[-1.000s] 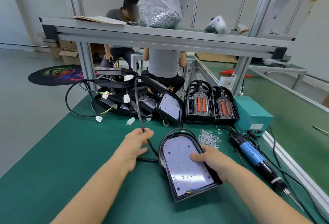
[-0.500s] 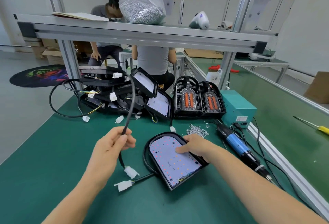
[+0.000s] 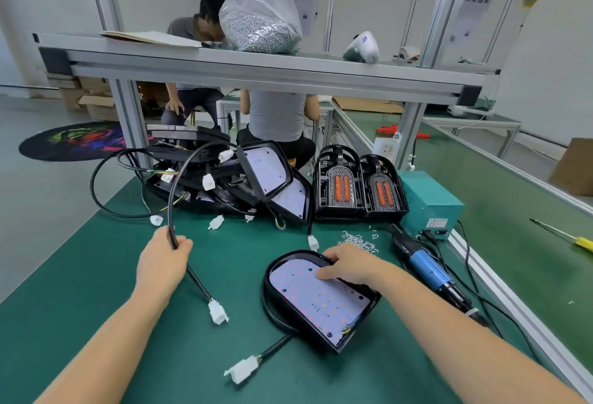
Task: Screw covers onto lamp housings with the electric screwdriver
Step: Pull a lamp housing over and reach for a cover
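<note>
Illumination is bright, even and diffuse. Shadows on the green table (image 3: 96, 275) are soft and faint. Wide-angle distortion bends the shelf (image 3: 256, 65) above the table and its posts near the frame edges. Focus is slightly soft overall.

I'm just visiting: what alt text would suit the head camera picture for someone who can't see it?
A person's right hand rests on a lamp housing on a green table, while the left hand grips a black cable from a pile of housings. A blue electric screwdriver and loose screws lie to the right.
</note>
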Tool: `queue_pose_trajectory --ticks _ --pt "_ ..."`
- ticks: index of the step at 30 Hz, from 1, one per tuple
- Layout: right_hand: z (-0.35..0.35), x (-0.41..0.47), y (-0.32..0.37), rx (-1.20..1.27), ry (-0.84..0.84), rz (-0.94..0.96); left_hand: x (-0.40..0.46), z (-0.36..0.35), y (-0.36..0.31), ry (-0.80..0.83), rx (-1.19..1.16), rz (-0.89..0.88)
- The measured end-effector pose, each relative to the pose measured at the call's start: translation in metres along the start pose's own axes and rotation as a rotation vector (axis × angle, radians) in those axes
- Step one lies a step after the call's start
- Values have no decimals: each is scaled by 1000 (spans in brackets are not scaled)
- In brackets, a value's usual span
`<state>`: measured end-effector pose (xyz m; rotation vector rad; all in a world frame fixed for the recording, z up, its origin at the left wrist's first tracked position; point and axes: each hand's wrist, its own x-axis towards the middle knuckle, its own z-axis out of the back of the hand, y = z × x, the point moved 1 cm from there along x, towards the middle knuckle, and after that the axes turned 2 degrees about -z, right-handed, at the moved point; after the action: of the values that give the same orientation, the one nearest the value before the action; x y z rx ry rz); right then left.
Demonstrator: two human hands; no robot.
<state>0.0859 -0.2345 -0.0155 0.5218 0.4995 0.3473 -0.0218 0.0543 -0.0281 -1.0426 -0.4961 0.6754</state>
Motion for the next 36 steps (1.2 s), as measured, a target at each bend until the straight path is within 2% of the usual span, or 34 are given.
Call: queue_pose_trajectory --ticks 2,3,5,6,7,8,10,12,14,15,17,19,25,30,36 --pt "3 1 4 -37 -24 37 -5 2 -10 -78 161 -86" --pt "4 1 6 -28 -33 55 -12 4 -16 -170 209 -161" --pt "3 1 6 56 -33 80 -36 5 -27 -350 253 -424" --pt "0 2 5 104 -25 86 -51 0 -31 -344 266 -559" --pt "-2 3 5 135 -21 94 -66 -10 -32 -266 281 -667" --pt "-5 5 5 145 -20 96 -77 -24 -31 -129 283 -696" --pt "-7 8 9 114 -39 102 -87 -53 -28 167 259 -516" --pt "-5 12 14 111 -81 131 -86 -77 -22 307 292 -315" --pt "7 17 15 202 -236 139 -80 -87 -19 317 326 -230" --pt "17 20 12 220 -379 111 -77 -88 -17 298 301 -194" --pt "41 27 7 141 -661 17 -71 -91 -13 271 258 -138" --pt "60 40 2 46 -767 -105 -69 -96 -14 247 272 -101" --pt "71 86 13 30 -738 -246 -66 -104 -18 179 310 -41" --pt "66 106 15 40 -702 -335 -55 -104 -23 217 307 -24" --pt "75 90 25 125 -852 -230 -41 -102 -32 194 264 -39"
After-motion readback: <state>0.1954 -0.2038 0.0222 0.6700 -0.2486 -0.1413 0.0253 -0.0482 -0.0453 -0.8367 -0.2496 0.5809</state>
